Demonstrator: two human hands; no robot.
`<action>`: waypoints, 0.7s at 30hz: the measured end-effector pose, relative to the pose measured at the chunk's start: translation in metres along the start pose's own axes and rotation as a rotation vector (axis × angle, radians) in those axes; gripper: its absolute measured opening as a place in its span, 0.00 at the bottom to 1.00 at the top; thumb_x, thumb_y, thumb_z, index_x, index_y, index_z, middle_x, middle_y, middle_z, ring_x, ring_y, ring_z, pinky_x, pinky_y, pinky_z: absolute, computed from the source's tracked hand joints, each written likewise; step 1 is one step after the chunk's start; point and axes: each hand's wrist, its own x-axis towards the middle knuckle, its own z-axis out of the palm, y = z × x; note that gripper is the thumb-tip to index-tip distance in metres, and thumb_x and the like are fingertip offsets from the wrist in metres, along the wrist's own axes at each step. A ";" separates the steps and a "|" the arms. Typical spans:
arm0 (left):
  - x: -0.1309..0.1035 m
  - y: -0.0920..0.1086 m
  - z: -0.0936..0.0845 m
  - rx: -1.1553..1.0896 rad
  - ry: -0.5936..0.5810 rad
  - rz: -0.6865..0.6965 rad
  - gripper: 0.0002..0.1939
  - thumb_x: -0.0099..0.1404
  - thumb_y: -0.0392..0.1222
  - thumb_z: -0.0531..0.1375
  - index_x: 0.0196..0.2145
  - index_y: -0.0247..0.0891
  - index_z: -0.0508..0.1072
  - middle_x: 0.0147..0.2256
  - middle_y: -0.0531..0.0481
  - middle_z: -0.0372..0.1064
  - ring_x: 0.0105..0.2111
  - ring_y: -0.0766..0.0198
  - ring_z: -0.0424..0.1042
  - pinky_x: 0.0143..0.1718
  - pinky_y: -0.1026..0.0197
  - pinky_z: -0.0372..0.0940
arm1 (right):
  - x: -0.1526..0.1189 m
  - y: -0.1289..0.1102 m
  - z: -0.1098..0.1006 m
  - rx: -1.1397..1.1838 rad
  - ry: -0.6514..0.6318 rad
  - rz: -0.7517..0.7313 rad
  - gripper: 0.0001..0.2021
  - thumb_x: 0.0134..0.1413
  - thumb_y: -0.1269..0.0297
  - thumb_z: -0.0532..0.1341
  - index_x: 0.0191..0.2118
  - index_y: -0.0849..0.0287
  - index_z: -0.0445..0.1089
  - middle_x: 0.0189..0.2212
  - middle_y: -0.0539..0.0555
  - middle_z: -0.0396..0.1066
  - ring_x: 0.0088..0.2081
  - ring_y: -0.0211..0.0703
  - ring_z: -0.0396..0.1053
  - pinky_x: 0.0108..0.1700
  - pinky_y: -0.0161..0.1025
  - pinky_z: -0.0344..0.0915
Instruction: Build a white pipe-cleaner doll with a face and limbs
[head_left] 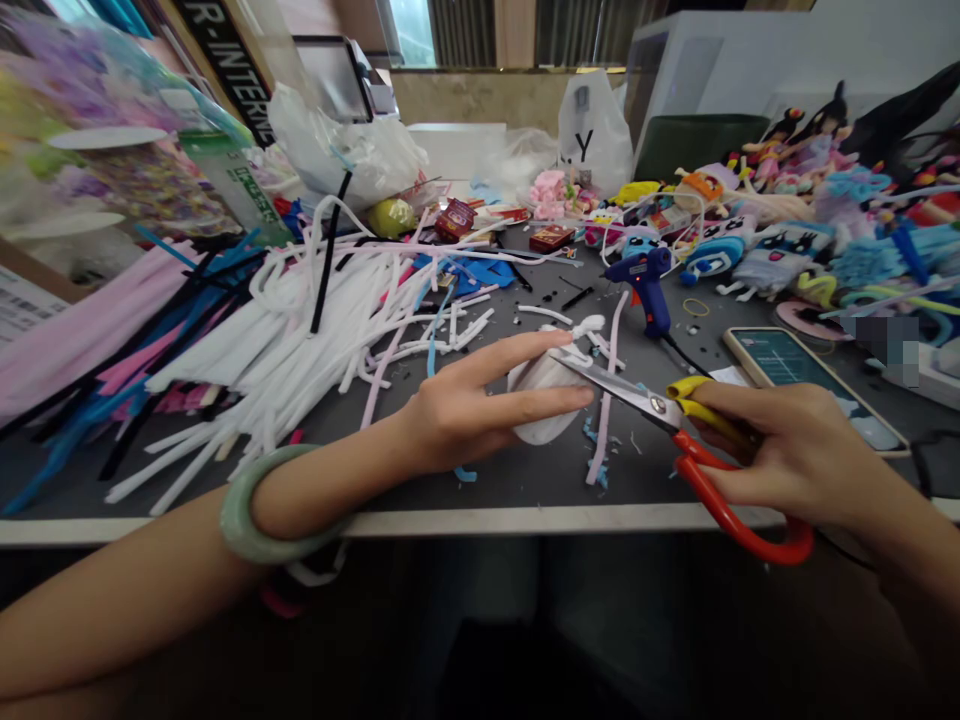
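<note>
Just above the desk, my left hand (pixel 480 395) holds a small white fuzzy craft piece (pixel 540 420), rounded below with a knobby strip at its top. Its fingers partly cover the piece, and a green bangle (pixel 251 505) circles the wrist. My right hand (pixel 802 455) grips a pair of scissors (pixel 637 395) by red and yellow handles. The blades point left and reach between my left fingers, against the white piece; whether they cut into it I cannot tell. A pale lilac pipe cleaner (pixel 606 425) lies behind the blades, among blue scraps.
White pipe cleaners (pixel 300 370) heap on the left, beside pink, black and blue ones. A blue glue gun (pixel 646 290) stands behind the scissors, its cord running right toward a phone (pixel 814 385). Plush figures (pixel 780 255) crowd the right rear. The desk's pale edge (pixel 525 520) runs in front.
</note>
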 end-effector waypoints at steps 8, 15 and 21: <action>0.001 0.004 -0.003 0.035 -0.038 0.011 0.17 0.61 0.28 0.63 0.48 0.37 0.75 0.60 0.40 0.60 0.58 0.60 0.65 0.60 0.62 0.62 | 0.000 -0.004 -0.003 0.048 -0.081 0.043 0.15 0.53 0.50 0.60 0.38 0.56 0.68 0.20 0.46 0.62 0.20 0.37 0.54 0.22 0.36 0.55; 0.002 0.005 -0.010 0.076 -0.136 0.085 0.20 0.66 0.28 0.57 0.54 0.37 0.71 0.63 0.38 0.55 0.63 0.56 0.58 0.63 0.56 0.58 | 0.003 -0.010 -0.005 0.010 -0.071 0.029 0.13 0.52 0.52 0.61 0.36 0.56 0.67 0.20 0.46 0.61 0.19 0.37 0.55 0.22 0.36 0.54; 0.002 0.006 -0.011 0.061 -0.154 0.043 0.19 0.67 0.27 0.56 0.53 0.37 0.71 0.62 0.38 0.57 0.62 0.56 0.59 0.63 0.55 0.59 | 0.000 -0.009 -0.004 -0.011 -0.057 0.020 0.13 0.53 0.51 0.59 0.31 0.56 0.65 0.19 0.47 0.60 0.19 0.36 0.54 0.22 0.37 0.55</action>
